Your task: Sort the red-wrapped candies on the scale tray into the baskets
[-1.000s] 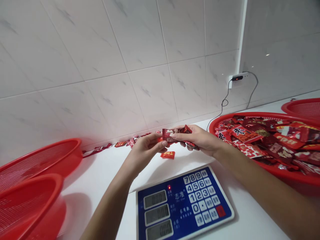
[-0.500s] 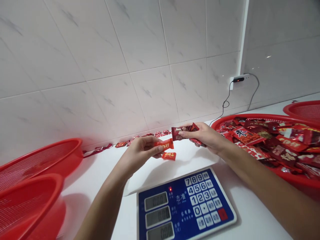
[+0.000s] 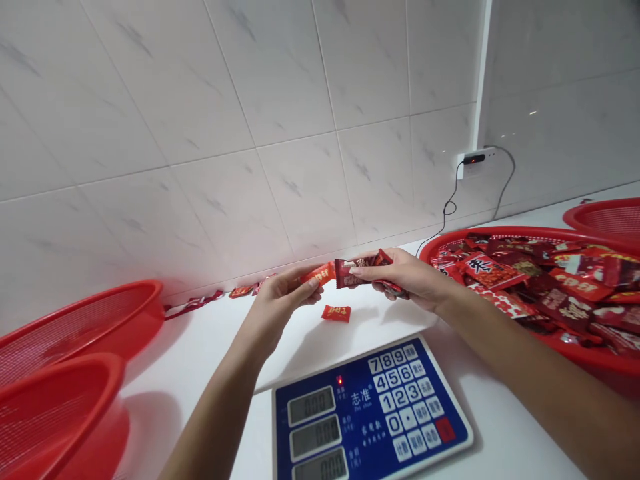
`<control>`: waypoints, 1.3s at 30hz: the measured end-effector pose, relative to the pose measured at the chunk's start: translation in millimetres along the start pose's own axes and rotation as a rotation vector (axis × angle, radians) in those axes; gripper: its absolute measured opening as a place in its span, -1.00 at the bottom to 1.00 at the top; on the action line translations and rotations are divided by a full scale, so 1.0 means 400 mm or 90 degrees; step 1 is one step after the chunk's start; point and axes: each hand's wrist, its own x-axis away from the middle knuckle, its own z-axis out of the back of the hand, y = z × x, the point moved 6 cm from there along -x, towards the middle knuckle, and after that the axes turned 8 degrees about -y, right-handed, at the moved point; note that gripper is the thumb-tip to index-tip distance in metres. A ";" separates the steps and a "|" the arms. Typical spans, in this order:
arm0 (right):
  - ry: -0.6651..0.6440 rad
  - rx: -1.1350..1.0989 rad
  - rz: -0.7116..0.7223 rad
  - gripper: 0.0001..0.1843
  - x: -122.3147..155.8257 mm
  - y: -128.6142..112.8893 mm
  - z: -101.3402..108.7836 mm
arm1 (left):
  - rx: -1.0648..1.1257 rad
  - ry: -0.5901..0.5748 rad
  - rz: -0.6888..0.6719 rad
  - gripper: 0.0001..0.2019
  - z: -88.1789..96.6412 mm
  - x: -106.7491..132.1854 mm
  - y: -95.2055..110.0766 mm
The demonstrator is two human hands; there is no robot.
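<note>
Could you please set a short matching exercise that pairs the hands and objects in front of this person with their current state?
Things:
1. left hand
2. right hand
3. loose sweet
4. digital scale

States:
A. holding dark red packets
B. lying on the white counter
C. showing a numeric keypad
D. holding an orange-red sweet

Pairs: 1-D, 2-A, 3-B, 4-C

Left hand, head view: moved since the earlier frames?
Yes, leftward. The left hand has drawn back: its fingertips, earlier almost directly above the loose orange wrapped sweet, now sit clearly to the left of it.
</note>
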 end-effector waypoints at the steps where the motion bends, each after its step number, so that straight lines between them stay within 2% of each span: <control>1: -0.008 0.005 0.005 -0.72 0.000 -0.003 -0.004 | 0.007 -0.003 0.000 -0.62 -0.006 -0.001 -0.002; 5: -0.002 0.032 0.000 -0.68 -0.003 -0.002 -0.005 | -0.025 0.004 -0.005 -0.67 -0.015 -0.003 -0.007; 11: 0.031 0.055 -0.017 -0.68 -0.008 0.014 0.012 | -0.163 0.071 -0.032 -0.72 0.012 -0.006 -0.015; 16: 0.002 0.050 0.012 -0.72 -0.005 0.003 0.000 | -0.210 0.095 -0.053 -0.71 0.021 -0.003 -0.005; 22: 0.011 0.082 -0.024 -0.71 0.001 0.002 -0.003 | -0.069 0.068 -0.023 -0.62 0.006 -0.007 -0.016; 25: 0.031 0.115 -0.067 -0.81 0.004 0.005 -0.002 | 0.014 0.107 -0.035 -0.61 0.011 -0.005 -0.017; 32: 0.041 0.156 -0.080 -0.84 -0.002 0.013 0.002 | 0.269 0.089 0.038 -0.55 0.003 -0.006 -0.028; 36: 0.059 0.158 -0.099 -0.82 -0.003 0.026 0.013 | 0.234 0.071 0.024 -0.62 0.002 -0.004 -0.024; 39: 0.063 0.157 -0.095 -0.80 -0.003 0.028 0.014 | 0.173 0.056 0.025 -0.59 0.006 -0.006 -0.032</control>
